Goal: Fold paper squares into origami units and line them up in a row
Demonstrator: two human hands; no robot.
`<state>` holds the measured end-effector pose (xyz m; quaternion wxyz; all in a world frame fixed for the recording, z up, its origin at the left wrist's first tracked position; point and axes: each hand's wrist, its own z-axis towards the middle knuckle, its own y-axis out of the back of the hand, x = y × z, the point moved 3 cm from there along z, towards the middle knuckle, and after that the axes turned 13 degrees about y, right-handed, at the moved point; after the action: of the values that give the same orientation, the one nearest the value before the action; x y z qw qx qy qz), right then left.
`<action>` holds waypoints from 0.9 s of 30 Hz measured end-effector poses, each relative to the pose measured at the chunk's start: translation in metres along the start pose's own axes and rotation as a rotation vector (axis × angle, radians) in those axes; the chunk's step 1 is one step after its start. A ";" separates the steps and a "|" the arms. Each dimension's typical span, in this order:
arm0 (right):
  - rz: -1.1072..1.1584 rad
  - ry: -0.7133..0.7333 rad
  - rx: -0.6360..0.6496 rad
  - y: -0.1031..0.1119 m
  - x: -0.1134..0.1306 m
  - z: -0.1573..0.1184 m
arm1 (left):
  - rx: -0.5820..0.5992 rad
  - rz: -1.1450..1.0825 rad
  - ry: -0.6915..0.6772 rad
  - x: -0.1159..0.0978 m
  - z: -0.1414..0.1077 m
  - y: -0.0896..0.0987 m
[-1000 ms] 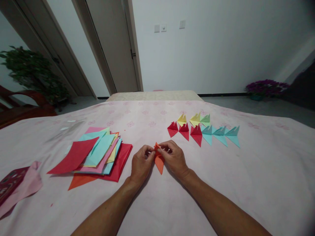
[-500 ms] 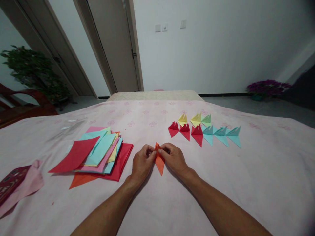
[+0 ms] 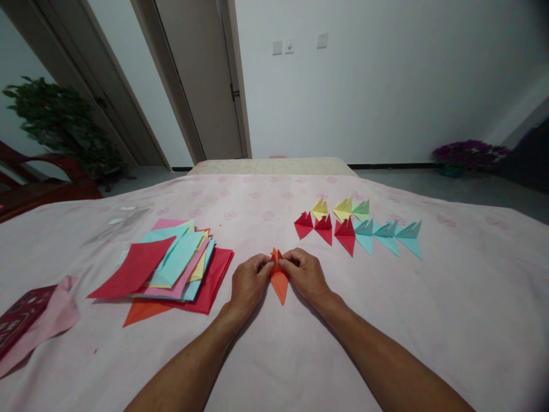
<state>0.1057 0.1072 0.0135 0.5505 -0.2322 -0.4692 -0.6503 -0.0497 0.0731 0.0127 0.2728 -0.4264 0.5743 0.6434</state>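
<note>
Between my two hands is an orange folded paper crane [image 3: 280, 281], its long point turned toward me and its narrow tips pointing away. My left hand [image 3: 252, 280] pinches its left edge between thumb and fingers. On the opposite edge, my right hand [image 3: 305, 274] has a matching pinch. Both wrists rest low over the pink cloth. Beyond my right hand stand folded red cranes [image 3: 345, 233], blue cranes [image 3: 387, 233], yellow cranes [image 3: 343, 209] and a green crane [image 3: 361, 210], set out in two rows.
Left of my hands lies a loose pile of coloured paper sheets [image 3: 180, 260]. A dark red box or booklet [image 3: 26, 312] and a pink cloth piece [image 3: 58, 317] lie at the far left. The flowered tablecloth [image 3: 407, 343] covers the table. A wooden chair [image 3: 64, 177] stands beyond its left edge.
The view has shifted very slightly. Both hands keep their pinch on the orange paper crane, with the thumbs a little further apart and more of its middle showing.
</note>
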 end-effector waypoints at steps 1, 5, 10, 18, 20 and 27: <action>-0.007 -0.008 -0.007 0.000 0.000 0.000 | -0.005 0.006 -0.003 0.000 0.000 0.000; -0.047 -0.032 0.004 0.000 -0.001 0.001 | -0.023 0.016 -0.017 -0.001 -0.001 0.001; -0.078 -0.016 0.063 -0.001 -0.002 0.001 | -0.029 0.062 -0.014 -0.001 -0.001 0.001; -0.187 0.018 0.125 0.000 0.001 0.002 | -0.015 0.122 0.005 -0.005 -0.002 0.004; -0.195 0.020 0.125 0.001 0.002 0.002 | 0.000 0.128 -0.001 -0.005 -0.002 0.004; -0.194 0.002 0.114 0.001 0.002 0.001 | 0.023 0.181 -0.044 0.001 0.001 0.002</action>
<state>0.1062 0.1067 0.0162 0.4978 -0.1534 -0.5252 -0.6729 -0.0526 0.0740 0.0129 0.2310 -0.3555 0.6114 0.6681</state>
